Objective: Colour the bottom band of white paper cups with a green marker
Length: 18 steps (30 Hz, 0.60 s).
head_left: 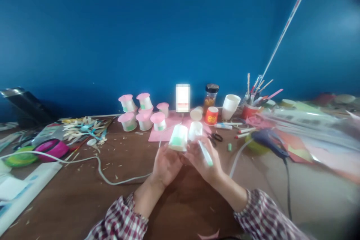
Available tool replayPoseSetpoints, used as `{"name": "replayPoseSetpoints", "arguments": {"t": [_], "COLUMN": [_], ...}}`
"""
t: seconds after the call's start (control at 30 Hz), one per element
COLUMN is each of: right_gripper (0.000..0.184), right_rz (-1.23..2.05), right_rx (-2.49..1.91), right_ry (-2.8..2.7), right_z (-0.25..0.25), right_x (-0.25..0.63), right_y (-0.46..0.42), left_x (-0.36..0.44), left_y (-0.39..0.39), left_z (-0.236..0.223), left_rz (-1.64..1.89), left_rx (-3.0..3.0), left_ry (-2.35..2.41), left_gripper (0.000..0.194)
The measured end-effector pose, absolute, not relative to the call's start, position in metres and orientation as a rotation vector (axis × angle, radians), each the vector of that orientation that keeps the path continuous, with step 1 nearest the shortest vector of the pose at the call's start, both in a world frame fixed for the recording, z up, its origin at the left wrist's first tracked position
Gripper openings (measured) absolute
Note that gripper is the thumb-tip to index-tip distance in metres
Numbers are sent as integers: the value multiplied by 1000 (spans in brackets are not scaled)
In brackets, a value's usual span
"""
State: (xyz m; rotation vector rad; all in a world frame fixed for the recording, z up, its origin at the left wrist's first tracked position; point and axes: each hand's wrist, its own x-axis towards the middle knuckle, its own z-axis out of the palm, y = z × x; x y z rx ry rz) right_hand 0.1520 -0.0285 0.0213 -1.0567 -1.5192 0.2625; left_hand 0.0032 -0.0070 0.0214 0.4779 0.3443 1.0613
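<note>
My left hand [168, 165] holds a white paper cup [180, 137] with a green patch on its side, tilted over the middle of the table. In my right hand [206, 159] is a white marker pen [205, 152] with a green end, its fingers close to the cup's lower edge. Another white paper cup [196, 130] stands just beyond my right fingers, partly hidden by them. At the back left, several white cups with pink paper discs on top, such as this pink-topped cup [128, 121], stand in stacks and singly; some show green patches.
Pink paper [157, 135] lies under the middle cups. Scissors [216, 137], a red cup [212, 116], a lidded jar [210, 95] and a hot glue gun [270, 143] are to the right. A white cable [112, 183] crosses the left side, near wooden sticks [84, 127].
</note>
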Motion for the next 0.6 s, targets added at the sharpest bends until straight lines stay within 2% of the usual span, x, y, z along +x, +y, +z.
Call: {"name": "replayPoseSetpoints", "arguments": {"t": [0.1, 0.23, 0.43, 0.6], "right_gripper": [17, 12, 9, 12], "right_rz": [290, 213, 42, 7], "right_rx": [-1099, -1118, -1094, -1014], "right_ry": [-1545, -1509, -1587, -1679], "right_z": [20, 19, 11, 10], "right_x": [151, 153, 159, 159], "right_y": [-29, -31, -26, -24], "left_x": [4, 9, 17, 14], "left_y": [-8, -12, -13, -9], "left_z": [18, 15, 7, -5], "left_rz": [1068, 1108, 1168, 1252], "left_rx": [517, 558, 740, 788], "left_ry": [354, 375, 703, 841], "left_gripper": [28, 17, 25, 21]}}
